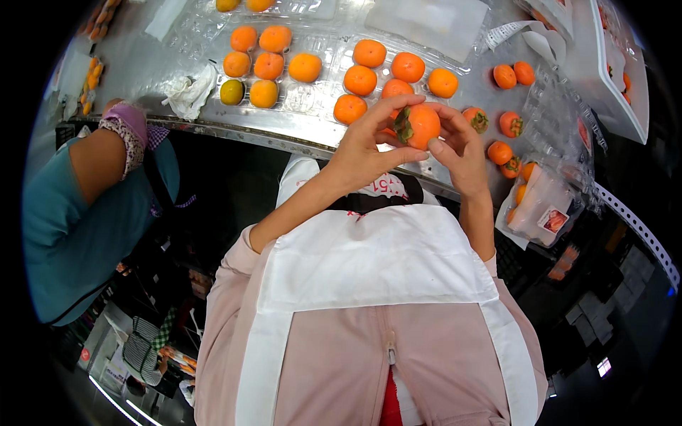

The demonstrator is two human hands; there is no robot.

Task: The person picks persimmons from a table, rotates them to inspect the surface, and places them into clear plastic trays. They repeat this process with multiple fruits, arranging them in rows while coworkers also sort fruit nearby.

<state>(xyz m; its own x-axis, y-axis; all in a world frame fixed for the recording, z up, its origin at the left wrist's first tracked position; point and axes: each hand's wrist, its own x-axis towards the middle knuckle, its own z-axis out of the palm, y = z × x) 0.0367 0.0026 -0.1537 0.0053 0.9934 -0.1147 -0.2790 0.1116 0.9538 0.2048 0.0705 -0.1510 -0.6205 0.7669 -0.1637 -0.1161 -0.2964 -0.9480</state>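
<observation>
Head view: the left hand (368,138) and right hand (463,153) share 1 persimmon (425,126), their fingers closed lightly around it, with the left thumb below, the left index finger over the top and the right thumb at its lower right. It sits between the hands near the front edge of the metal table (135,71), its green leafy cap turned to the left. Behind it, partly covered by the hands, a clear tray (390,45) holds more orange fruit. To the left, another tray (299,93) carries 7 fruits (1 of them, at the near left corner, is greenish (231,91)). On the right lie 6 loose persimmons (504,76), with a labelled clear pack (533,206) of fruit nearer the person and a white box (629,92) at the upper right. A crumpled white cloth (190,94) rests by the table's front edge, and a co-worker's arm (96,167) shows at far left.
</observation>
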